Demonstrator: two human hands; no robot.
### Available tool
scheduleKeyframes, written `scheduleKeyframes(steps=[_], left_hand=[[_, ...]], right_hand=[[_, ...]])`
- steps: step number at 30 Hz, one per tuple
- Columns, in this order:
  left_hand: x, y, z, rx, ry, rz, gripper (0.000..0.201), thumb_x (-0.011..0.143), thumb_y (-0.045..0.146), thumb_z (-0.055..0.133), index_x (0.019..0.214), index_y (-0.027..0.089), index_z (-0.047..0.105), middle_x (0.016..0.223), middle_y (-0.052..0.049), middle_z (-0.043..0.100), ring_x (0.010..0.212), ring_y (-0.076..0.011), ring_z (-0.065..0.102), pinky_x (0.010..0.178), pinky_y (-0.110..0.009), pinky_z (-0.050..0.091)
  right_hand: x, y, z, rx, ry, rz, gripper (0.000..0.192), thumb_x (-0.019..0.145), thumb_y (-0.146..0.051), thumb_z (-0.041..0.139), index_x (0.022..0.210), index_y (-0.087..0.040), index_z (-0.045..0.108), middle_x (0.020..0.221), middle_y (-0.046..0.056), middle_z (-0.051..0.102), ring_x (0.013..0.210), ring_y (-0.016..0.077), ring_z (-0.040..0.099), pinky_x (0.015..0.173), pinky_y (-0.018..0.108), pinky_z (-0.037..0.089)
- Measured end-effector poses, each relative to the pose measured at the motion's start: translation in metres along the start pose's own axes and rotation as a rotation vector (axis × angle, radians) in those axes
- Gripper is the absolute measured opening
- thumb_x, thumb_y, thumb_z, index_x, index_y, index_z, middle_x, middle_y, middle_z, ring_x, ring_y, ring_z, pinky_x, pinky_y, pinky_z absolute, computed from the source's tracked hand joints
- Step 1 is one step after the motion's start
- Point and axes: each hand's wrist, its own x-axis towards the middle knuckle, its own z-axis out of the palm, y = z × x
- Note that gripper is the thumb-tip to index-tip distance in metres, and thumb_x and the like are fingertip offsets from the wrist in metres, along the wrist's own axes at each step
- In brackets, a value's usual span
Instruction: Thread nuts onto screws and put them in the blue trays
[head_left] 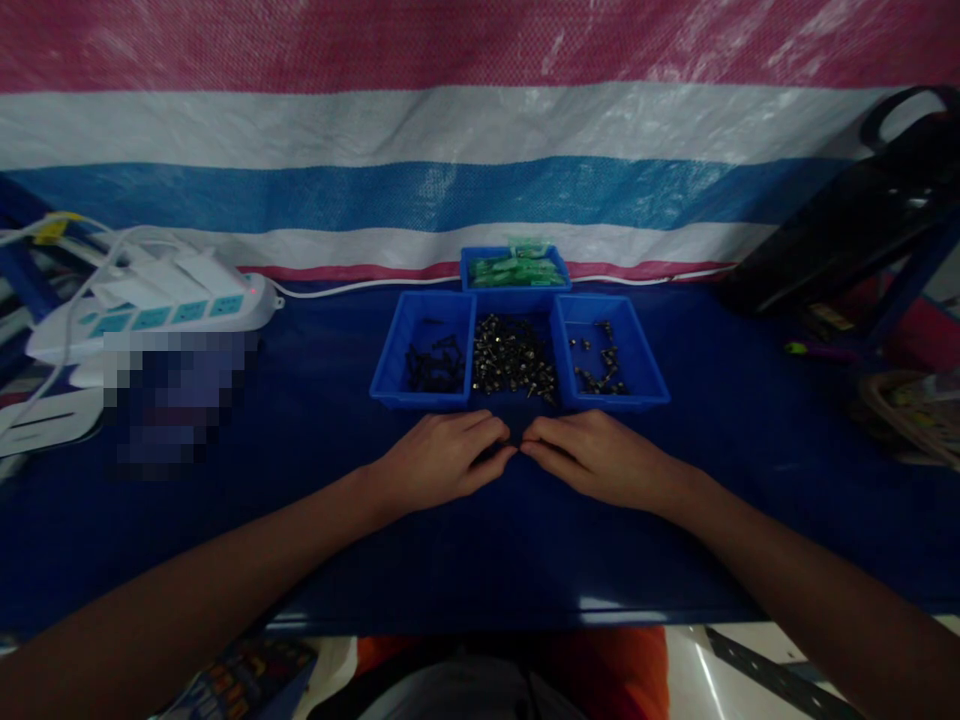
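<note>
Near the front edge of the surface (315,560), at its middle, I've got both hands flat, palms down, fingertips nearly meeting. Left hand (442,455) has fingers curled loosely, right hand (600,460) the same; the grip on each looks half closed. Can't tell if anything small is pinched between the fingertips, too dark. Just beyond the hands, a loose pile of small metal screws (514,360) lies on the blue cloth, between two blue trays. Left tray (405,335) holds a few dark parts, right tray (637,350) holds a few dark screw-like bits. Rear tray (469,262) sits behind the pile, touching it or close, with green packets inside. White power strip (150,315) sits toward the left edge, cables running off it. Black bag (847,230) leans at the back right corner. Striped tarp (450,130) hangs behind the back edge. Blurred patch below the strip, unreadable.
</note>
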Motion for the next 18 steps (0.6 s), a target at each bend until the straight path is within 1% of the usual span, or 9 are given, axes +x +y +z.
scheduleKeyframes(steps=[4,7,11,15,18], left_hand=[[-0.0004,0.0002,-0.0017,-0.004,0.011,-0.003,0.019,0.088,0.031,0.038,0.092,0.017,0.051,0.077,0.0,0.054,0.068,-0.01,0.053,0.062,-0.021,0.042],[-0.0005,0.0001,-0.0021,-0.02,0.048,0.01,0.018,0.088,0.028,0.039,0.093,0.017,0.052,0.078,0.0,0.055,0.067,-0.009,0.053,0.06,-0.019,0.041],[-0.0017,0.001,-0.0015,-0.029,0.111,0.086,0.018,0.088,0.027,0.039,0.097,0.018,0.052,0.08,0.0,0.057,0.069,-0.0082,0.054,0.061,-0.018,0.041],[-0.0031,0.0028,-0.0013,-0.002,0.132,0.181,0.018,0.088,0.027,0.041,0.1,0.018,0.052,0.084,-0.001,0.058,0.074,-0.0091,0.055,0.065,-0.019,0.043],[-0.0033,0.0037,-0.0015,0.042,0.155,0.209,0.019,0.088,0.028,0.041,0.098,0.018,0.053,0.084,-0.001,0.059,0.074,-0.0095,0.056,0.064,-0.019,0.043]], right_hand=[[-0.0001,0.0022,-0.0027,0.025,0.019,0.005,0.022,0.091,-0.028,0.036,0.086,-0.017,0.054,0.072,0.0,0.059,0.066,0.0108,0.056,0.061,0.022,0.037],[0.0,0.0036,-0.0026,0.045,0.01,0.001,0.022,0.091,-0.028,0.037,0.086,-0.017,0.055,0.075,0.001,0.06,0.069,0.0109,0.057,0.064,0.022,0.038],[0.0,0.0039,0.0015,0.033,-0.012,-0.033,0.021,0.09,-0.026,0.038,0.083,-0.017,0.055,0.076,0.001,0.06,0.07,0.0109,0.057,0.065,0.022,0.039],[-0.0003,0.003,0.0051,0.0,-0.03,-0.046,0.022,0.09,-0.025,0.037,0.077,-0.017,0.054,0.071,0.0,0.057,0.067,0.0102,0.056,0.063,0.021,0.038],[-0.0003,0.0026,0.0054,0.003,-0.024,-0.047,0.022,0.09,-0.023,0.038,0.077,-0.017,0.055,0.071,0.001,0.058,0.067,0.0103,0.056,0.064,0.021,0.038]])
